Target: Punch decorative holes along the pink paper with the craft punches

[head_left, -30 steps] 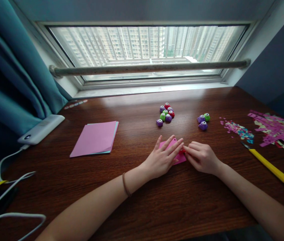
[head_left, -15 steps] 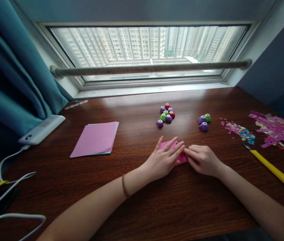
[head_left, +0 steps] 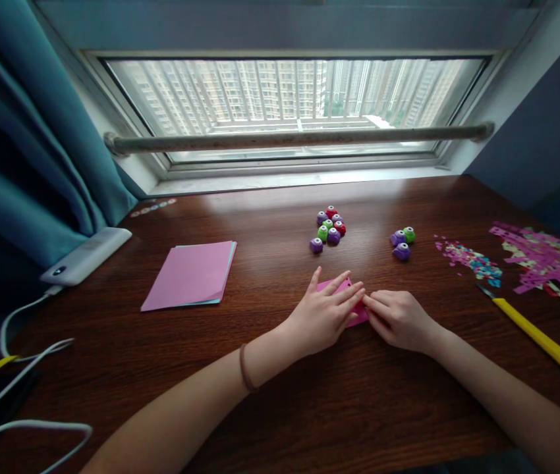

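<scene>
The left hand point(head_left: 327, 315) lies flat with fingers spread on the small pink paper point(head_left: 340, 288) to keep it from sliding on the worktop point(head_left: 280, 395), while the right hand point(head_left: 397, 318) pinches together on a little red punch point(head_left: 359, 305) at the paper's edge

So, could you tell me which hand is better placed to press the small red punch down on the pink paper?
Right hand: its fingertips already touch the small red punch at the pink paper's edge, while the left hand lies flat, pinning the sheet.
</scene>
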